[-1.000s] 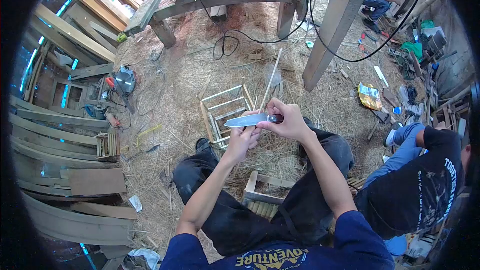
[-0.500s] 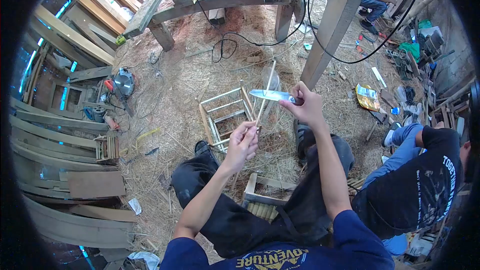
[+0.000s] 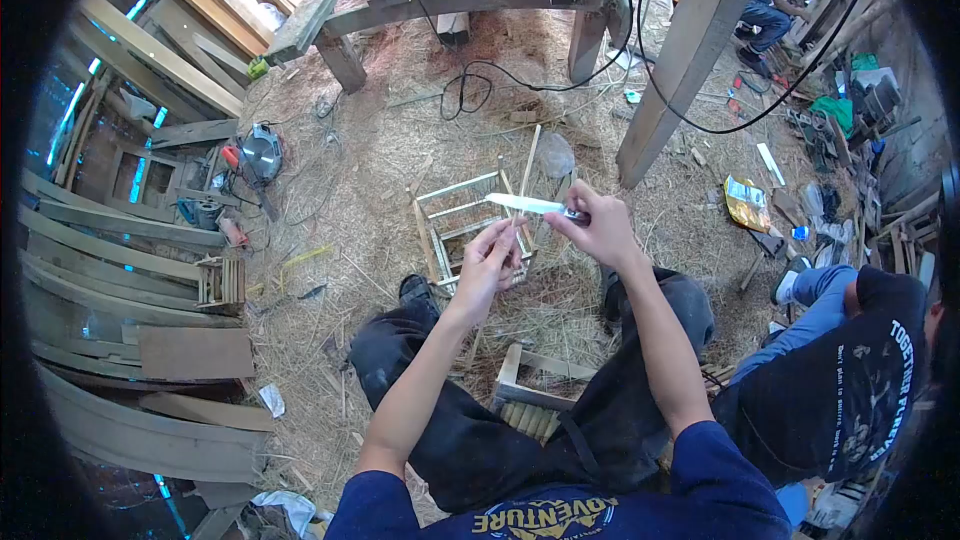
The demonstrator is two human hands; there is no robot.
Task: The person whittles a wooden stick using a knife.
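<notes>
Thin wooden stick [image 3: 531, 155]: it slants up from my fingers, above the middle of the straw-littered floor [image 3: 370, 195]. The rough wooden worktop [image 3: 430, 8] stands toward the floor's far edge. Nearer me lies a slatted wooden frame [image 3: 455, 188], and a bamboo-slatted piece [image 3: 530, 418] sits between my legs. My right hand [image 3: 603, 230] grips the knife [image 3: 525, 204], blade pointing left across the stick; I can't tell if they touch. My left hand [image 3: 492, 258] pinches the stick's lower part.

one held knife [image 3: 528, 204], one held stick [image 3: 531, 155], two other people [image 3: 840, 380]
</notes>
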